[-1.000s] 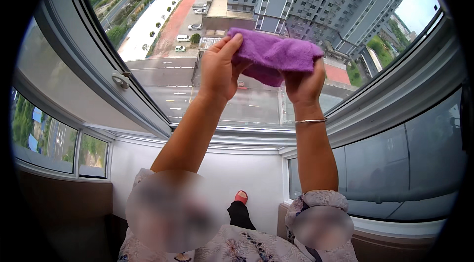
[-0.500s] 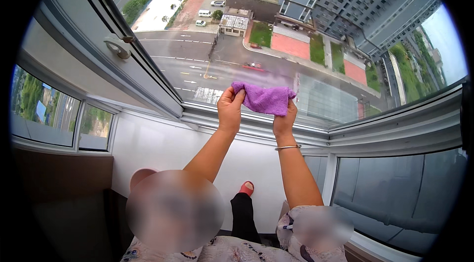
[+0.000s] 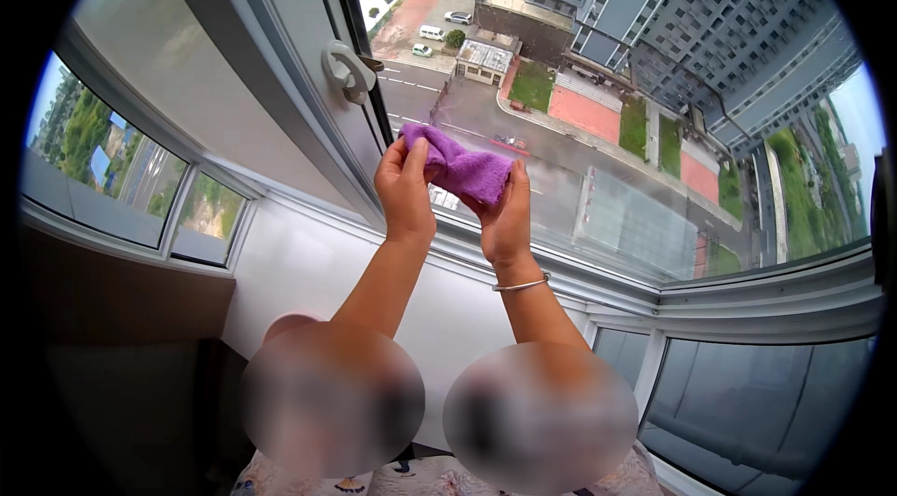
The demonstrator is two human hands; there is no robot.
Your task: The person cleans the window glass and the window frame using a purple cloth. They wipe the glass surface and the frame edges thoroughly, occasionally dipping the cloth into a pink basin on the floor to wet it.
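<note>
A folded purple cloth (image 3: 462,167) is stretched between my two hands in front of the window glass. My left hand (image 3: 406,190) pinches its left end between thumb and fingers, close to the window frame. At the other end, my right hand (image 3: 507,216) grips the cloth with the fingers partly behind it. A silver bangle (image 3: 521,283) circles my right wrist. The large window pane (image 3: 561,244) lies beyond the cloth; whether the cloth touches it, I cannot tell.
A white window handle (image 3: 348,73) sticks out from the grey frame (image 3: 290,57) left of my hands. Lower side windows (image 3: 747,403) run along the right. A white surface (image 3: 308,262) lies below, with a pink rounded rim (image 3: 291,320) near my left arm. Blurred patches hide the lower middle.
The handle and outside scene have shifted right in view. My hands have moved slightly left and closer together, still holding the cloth, which now slants down to the right.
</note>
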